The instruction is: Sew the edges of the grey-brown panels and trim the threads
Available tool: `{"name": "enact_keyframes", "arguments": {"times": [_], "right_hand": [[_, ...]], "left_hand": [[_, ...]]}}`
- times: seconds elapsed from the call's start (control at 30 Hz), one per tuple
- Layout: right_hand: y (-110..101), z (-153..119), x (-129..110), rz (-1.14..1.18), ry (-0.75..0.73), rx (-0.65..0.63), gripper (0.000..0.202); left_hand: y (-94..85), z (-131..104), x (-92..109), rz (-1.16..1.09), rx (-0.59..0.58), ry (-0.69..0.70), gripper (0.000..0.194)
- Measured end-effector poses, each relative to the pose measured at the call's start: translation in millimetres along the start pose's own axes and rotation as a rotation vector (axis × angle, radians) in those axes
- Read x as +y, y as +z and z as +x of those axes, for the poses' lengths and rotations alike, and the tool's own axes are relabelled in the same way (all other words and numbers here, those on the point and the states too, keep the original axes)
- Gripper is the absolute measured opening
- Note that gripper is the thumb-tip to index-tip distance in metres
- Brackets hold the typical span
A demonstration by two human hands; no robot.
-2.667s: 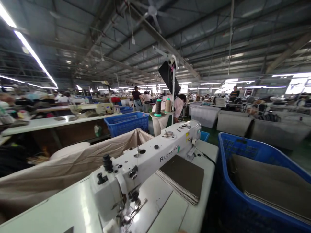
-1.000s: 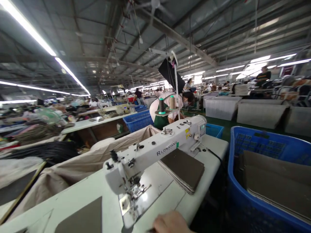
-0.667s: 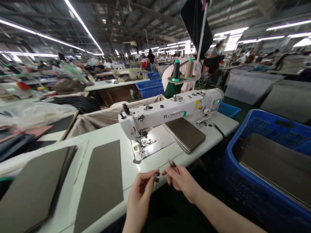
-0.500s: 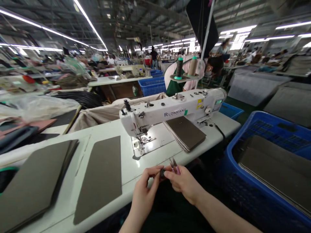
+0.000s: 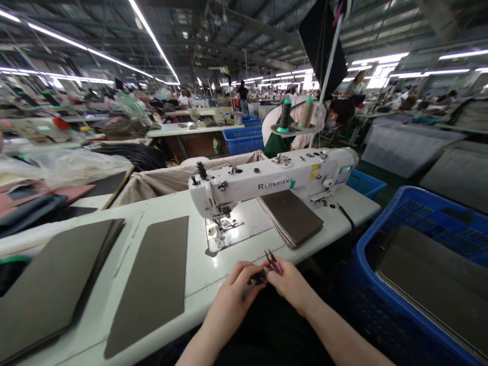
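Close together in front of the table's edge are my two hands. My left hand [image 5: 233, 295] is closed, its fingers and thumb round a small dark metal piece [image 5: 260, 277], perhaps a bobbin case, partly hidden by the fingers. My right hand [image 5: 292, 285] grips thread snips [image 5: 273, 264] with pink handles, blades pointing up and away. Its thumb and fingertips also meet the small metal piece. Just beyond stands a white sewing machine [image 5: 244, 184]. A stack of brown-grey panels [image 5: 293, 216] lies under its arm, and a single panel [image 5: 150, 284] lies left of the needle.
More panels [image 5: 57, 279] are piled at the far left of the white table [image 5: 206, 279]. To the right, a blue basket [image 5: 366, 244] holds stacked panels. Two thread cones [image 5: 285, 116] stand behind the machine. A person [image 5: 269, 122] bends over beyond it.
My left hand has turned and closed further over the small metal piece, its fingers nearer my right hand. The snips stay in my right hand. The view has tilted slightly upward.
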State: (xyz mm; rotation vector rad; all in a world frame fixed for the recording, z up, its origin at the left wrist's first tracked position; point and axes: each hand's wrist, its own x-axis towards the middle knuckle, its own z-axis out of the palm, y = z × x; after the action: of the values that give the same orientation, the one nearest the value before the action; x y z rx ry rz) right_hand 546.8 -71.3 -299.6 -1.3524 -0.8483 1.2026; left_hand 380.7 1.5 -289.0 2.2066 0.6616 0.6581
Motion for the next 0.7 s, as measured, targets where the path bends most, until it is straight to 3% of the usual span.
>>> {"name": "enact_keyframes", "arguments": {"times": [0.13,0.23,0.33,0.4,0.47,0.53,0.6,0.7], "right_hand": [[-13.5,6.9,-0.8,0.148,-0.001,0.064,0.023],[-23.0,5.2,-5.3,0.220,-0.022,0.066,0.027],[-29.4,-3.8,-9.6,0.206,-0.013,0.059,0.026],[-31.2,-11.8,-8.5,0.208,0.013,0.041,0.024],[-30.1,-18.6,-1.6,0.219,0.043,0.035,0.023],[-26.8,-22.1,11.5,0.209,0.064,0.040,0.022],[-23.9,-21.9,28.0,0.152,0.039,0.046,0.019],[-27.6,-18.0,45.5,-0.011,-0.033,0.003,0.015]], "left_hand": [[9.0,15.1,-29.5,-0.041,0.099,-0.159,0.022],[14.5,23.3,-55.2,0.059,0.151,-0.166,0.020],[9.7,32.1,-56.0,0.164,0.202,-0.138,0.030],[-4.9,49.6,-34.1,0.236,0.212,-0.068,0.043],[-27.1,84.6,2.4,0.355,0.185,0.089,0.046],[-50.5,137.0,42.9,0.519,0.112,0.267,0.033],[-68.1,199.1,75.6,0.659,0.023,0.387,0.032],[-78.5,285.1,99.7,0.734,-0.106,0.484,0.028]]}}
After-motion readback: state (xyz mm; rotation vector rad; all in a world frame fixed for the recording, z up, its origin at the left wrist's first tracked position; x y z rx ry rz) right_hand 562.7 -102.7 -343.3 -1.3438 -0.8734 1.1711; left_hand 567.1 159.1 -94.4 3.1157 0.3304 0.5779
